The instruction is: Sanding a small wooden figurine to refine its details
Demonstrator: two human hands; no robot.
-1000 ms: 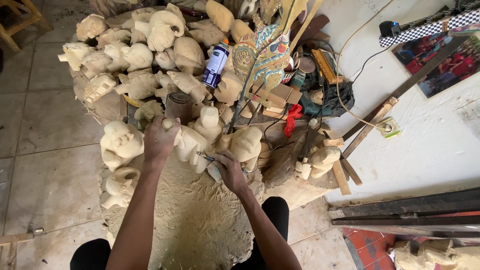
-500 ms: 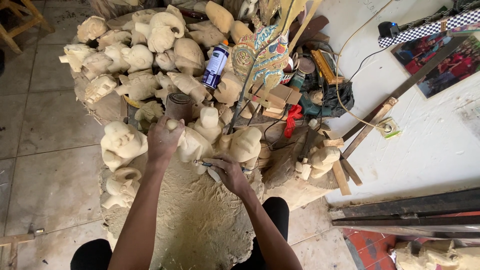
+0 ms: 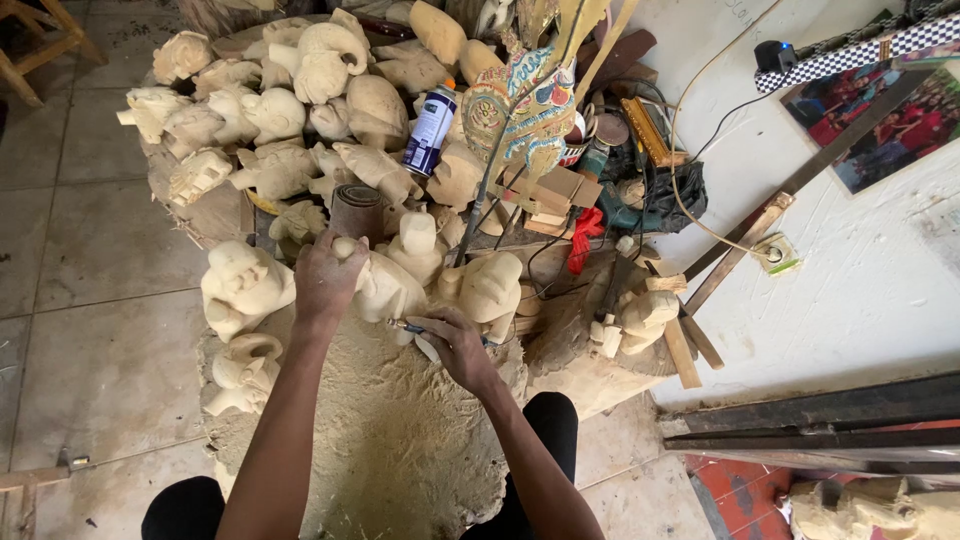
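My left hand grips a pale wooden carving and steadies it on the sawdust-covered work mound. My right hand is closed around a small carving tool whose metal tip points left against the carving's lower side. Other unfinished pale carvings stand close by: a round-headed one at the left, one at the right and a small one just behind. My knees in black trousers show at the bottom edge.
A heap of several pale carvings fills the back, with a blue spray can, a sandpaper roll, a painted flat puppet, cables, wood offcuts and a red tool. White wall with socket and planks at right.
Both hands stay on the carving; the right hand with the tool has shifted slightly along its lower side. The view has barely moved.
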